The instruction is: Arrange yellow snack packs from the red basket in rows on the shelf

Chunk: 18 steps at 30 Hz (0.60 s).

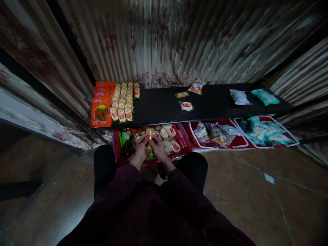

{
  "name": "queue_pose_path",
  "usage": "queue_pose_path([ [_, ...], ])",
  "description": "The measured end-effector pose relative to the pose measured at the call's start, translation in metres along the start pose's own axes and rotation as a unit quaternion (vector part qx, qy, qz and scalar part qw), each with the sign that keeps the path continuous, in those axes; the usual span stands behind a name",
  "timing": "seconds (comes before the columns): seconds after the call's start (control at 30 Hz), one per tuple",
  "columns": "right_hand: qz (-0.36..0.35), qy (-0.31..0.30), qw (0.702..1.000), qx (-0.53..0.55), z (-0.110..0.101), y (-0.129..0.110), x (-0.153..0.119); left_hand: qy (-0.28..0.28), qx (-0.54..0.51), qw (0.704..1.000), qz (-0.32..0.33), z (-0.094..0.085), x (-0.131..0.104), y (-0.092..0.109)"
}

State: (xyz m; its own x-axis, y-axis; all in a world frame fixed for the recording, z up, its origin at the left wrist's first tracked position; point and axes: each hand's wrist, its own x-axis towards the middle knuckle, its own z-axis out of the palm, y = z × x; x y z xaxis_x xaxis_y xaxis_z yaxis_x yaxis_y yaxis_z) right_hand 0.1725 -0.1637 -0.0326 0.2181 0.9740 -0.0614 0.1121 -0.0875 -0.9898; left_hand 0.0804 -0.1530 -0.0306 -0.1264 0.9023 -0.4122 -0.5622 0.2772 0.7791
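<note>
Over the red basket [188,143] in front of me, both hands hold a small yellow-wrapped snack cake [149,132] upright between their fingertips. My left hand [140,147] pinches its left side, and my right hand [159,148] closes on its right side. Beneath them the basket holds more yellow packets, round pale wrapped cakes [168,146] and a green packet [125,139]. On the black shelf [159,106] above, rows of similar yellow snack cakes [122,102] stand beside orange snack packets [101,109] at the left end.
Farther right on the shelf lie a single yellow packet [181,94], a round cake [186,106], a red-and-white bag [196,85], a white bag [240,97] and a teal bag [265,96]. Two more baskets of bags stand below. A pleated curtain [164,41] hangs behind.
</note>
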Motion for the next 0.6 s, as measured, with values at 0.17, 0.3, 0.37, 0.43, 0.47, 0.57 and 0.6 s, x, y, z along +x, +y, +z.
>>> queue_pose_path([
  [0.17,0.002,-0.003,0.999,0.042,0.001,-0.004,0.000,0.007,0.008,1.000,0.028,0.001,0.000,-0.001],
  [0.3,-0.005,-0.006,1.000,0.020,0.001,-0.009,-0.001,0.017,0.013,0.999,0.041,0.004,-0.003,0.001],
  [0.37,-0.008,-0.003,1.000,0.004,0.001,-0.011,-0.002,0.022,0.020,0.998,0.053,0.005,-0.004,0.004],
  [0.43,-0.012,0.005,1.000,-0.012,0.001,-0.011,-0.001,0.022,0.028,0.997,0.061,0.007,-0.006,0.006],
  [0.47,-0.016,0.009,1.000,-0.021,0.001,-0.011,-0.001,0.023,0.032,0.997,0.064,0.007,-0.006,0.008],
  [0.57,-0.029,0.018,0.998,-0.051,0.001,-0.012,0.001,0.028,0.048,0.996,0.071,0.008,-0.005,0.010],
  [0.6,-0.038,0.019,0.997,-0.059,0.002,-0.013,0.001,0.031,0.055,0.995,0.073,0.008,-0.004,0.010],
])
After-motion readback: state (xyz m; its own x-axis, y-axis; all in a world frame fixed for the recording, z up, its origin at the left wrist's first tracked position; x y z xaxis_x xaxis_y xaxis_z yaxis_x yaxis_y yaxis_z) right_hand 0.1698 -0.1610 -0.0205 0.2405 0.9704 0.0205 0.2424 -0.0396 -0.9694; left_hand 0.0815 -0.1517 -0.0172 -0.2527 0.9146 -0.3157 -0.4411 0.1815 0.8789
